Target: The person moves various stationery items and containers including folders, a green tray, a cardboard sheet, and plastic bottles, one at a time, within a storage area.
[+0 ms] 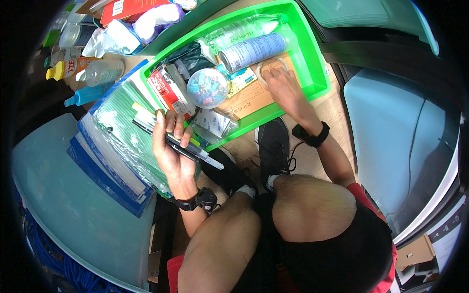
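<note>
My left hand (171, 151) is closed around several pens (210, 160), dark and clear-bodied, with a yellow-tipped one among them. It hovers by the near left side of a green plastic tray (316, 63). My right hand (288, 95) reaches into the tray, its fingers bent over a roll of tape (260, 71) that lies on a brown paper envelope (246, 102). Beside the roll are a blue-grey can (254, 51) and a clear plastic bottle (239, 30). Further left sit a round clear tub (207, 88) of small coloured pieces and a red-and-white box (168, 93).
Green and blue plastic folders (119, 132) lie left of the tray. Several bottles (105, 72) stand at the far left, near a bin of packages (156, 22). Pale blue panels (400, 146) flank the right side. My shoes (272, 146) are just below the tray.
</note>
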Tool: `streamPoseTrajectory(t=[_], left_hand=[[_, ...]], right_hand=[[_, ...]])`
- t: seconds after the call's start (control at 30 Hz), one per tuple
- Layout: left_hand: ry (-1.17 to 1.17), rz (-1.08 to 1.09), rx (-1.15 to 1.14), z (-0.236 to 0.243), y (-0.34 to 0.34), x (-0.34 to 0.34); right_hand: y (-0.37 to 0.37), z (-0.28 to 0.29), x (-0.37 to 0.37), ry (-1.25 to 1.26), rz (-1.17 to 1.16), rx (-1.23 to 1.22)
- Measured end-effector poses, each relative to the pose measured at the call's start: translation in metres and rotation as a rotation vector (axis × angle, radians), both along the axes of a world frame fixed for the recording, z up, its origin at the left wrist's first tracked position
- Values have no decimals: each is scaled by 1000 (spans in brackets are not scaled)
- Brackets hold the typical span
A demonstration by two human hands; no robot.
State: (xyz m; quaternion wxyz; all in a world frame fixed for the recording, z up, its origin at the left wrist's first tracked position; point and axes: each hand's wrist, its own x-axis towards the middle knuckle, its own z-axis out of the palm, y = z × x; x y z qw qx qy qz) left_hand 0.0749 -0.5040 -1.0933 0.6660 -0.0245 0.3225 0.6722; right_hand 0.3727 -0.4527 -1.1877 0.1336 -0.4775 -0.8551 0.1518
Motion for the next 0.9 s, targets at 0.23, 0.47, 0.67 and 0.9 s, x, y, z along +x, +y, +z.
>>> streamPoseTrajectory(t=[0.23,0.47,0.67,0.9], left_hand=[[291,-70,-78,-1,-6,-10],[625,-4,-251,-1,-5,-7],[1046,-50,-484,-4,-9,-13],[1734,-183,-513,-57,-7,-10]], right_hand=[[-5,30,-13,-70,12,-174],[9,4,-74,253,-327,-429],[18,1,-85,177,-443,-613],[21,2,-78,135,-471,-570]])
